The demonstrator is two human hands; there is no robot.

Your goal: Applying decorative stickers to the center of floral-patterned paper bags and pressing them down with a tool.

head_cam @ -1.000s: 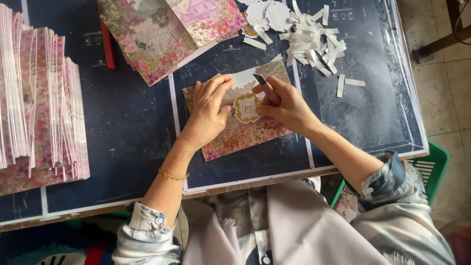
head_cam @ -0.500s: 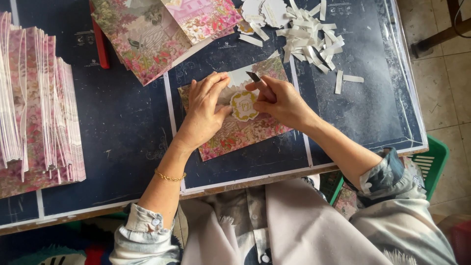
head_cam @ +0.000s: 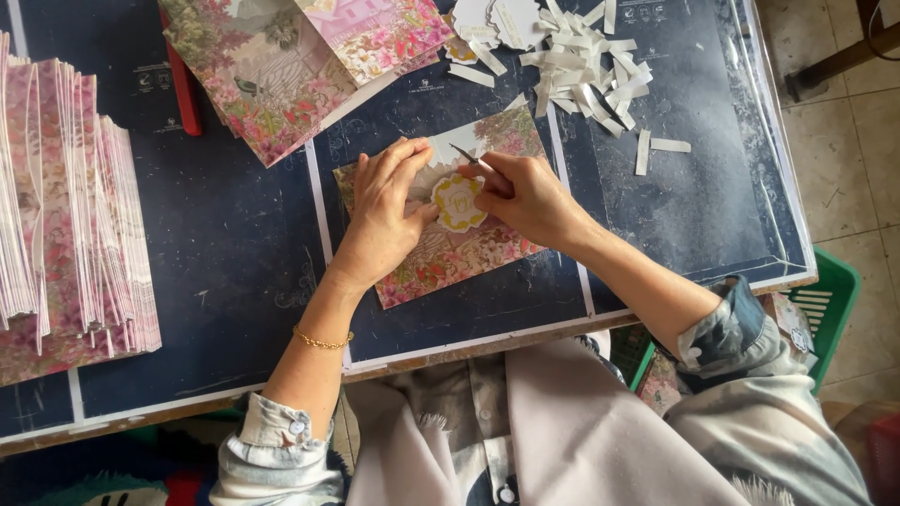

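A floral card (head_cam: 450,253) lies on the dark blue table (head_cam: 234,272) in front of me. My left hand (head_cam: 384,211) presses flat on its left half, fingers together. My right hand (head_cam: 525,192) holds a thin pointed tool (head_cam: 466,155), its tip toward the card's upper edge. Between the two hands sits a small round yellow-edged emblem (head_cam: 457,201) on the card, touched by my right thumb and the left fingertips.
A tall fanned stack of floral cards (head_cam: 70,215) fills the left side. More floral cards (head_cam: 291,66) lie at the top centre, beside a red strip (head_cam: 183,84). Several white paper strips (head_cam: 581,66) are heaped at the top right. A green basket (head_cam: 825,300) stands past the table's right edge.
The view has drifted slightly. My hands have stayed on the card, and the right hand with the tool has shifted a little nearer the emblem.
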